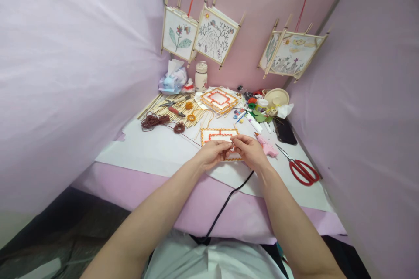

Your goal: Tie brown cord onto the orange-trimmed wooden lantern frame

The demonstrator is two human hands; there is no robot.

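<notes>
Above a white panel edged with orange and red looped cord [219,132], my left hand [215,153] and my right hand [248,149] meet, fingertips nearly touching. Both are closed in a pinch on dark brown cord, though the piece between the fingers is tiny. From my left hand a thin strand runs left to a small brown coil [179,127] beside a larger brown cord bundle [153,120]. The hands cover the lower middle of the panel. A second decorated panel [218,99] lies farther back.
Red-handled scissors [303,171], a black phone [285,130] and a pink glue gun [267,145] lie right. Pliers [175,109] rest on thin sticks [157,101] at left. A bottle [201,76] stands behind. Picture lanterns [214,35] hang above; a black cable [225,204] crosses the front edge.
</notes>
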